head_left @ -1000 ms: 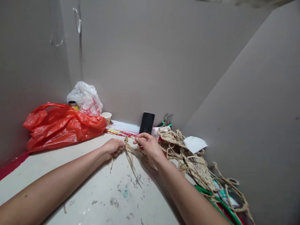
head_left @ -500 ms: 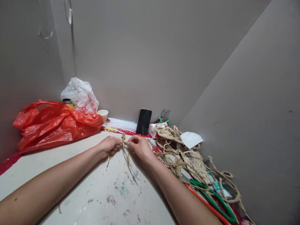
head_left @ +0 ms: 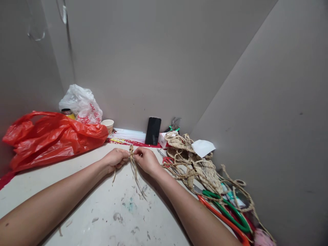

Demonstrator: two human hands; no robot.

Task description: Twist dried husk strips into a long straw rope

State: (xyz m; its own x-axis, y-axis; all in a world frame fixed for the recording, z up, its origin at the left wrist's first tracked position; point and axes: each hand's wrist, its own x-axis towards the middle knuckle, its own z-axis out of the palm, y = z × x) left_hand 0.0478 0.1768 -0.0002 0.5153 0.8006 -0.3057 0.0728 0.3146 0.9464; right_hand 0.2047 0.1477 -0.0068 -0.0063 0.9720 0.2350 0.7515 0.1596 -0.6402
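Between my two hands is a small knotted piece of tan straw cord (head_left: 131, 150), its knot at the top and several loose strands trailing down over the white tabletop (head_left: 102, 212). My left hand (head_left: 117, 159) is closed, pinching the cord's left side; one short strand hangs below its fingers. On the other side my right hand (head_left: 146, 160) pinches at the knot with thumb and forefinger. The fingertips cover part of the cord, so its exact shape is hidden.
Braided straw cord (head_left: 207, 172) lies heaped at the right, with red-handled scissors (head_left: 167, 160) and large shears with green and orange handles (head_left: 239, 218). Behind stand a phone (head_left: 153, 131), pliers (head_left: 175, 124) and a paper cup (head_left: 108, 125). A red plastic bag (head_left: 58, 136) lies left.
The whole view has shifted, so everything sits a little further left. Both hands keep their pinch on the straw cord, and the right fingers have moved slightly at the knot.
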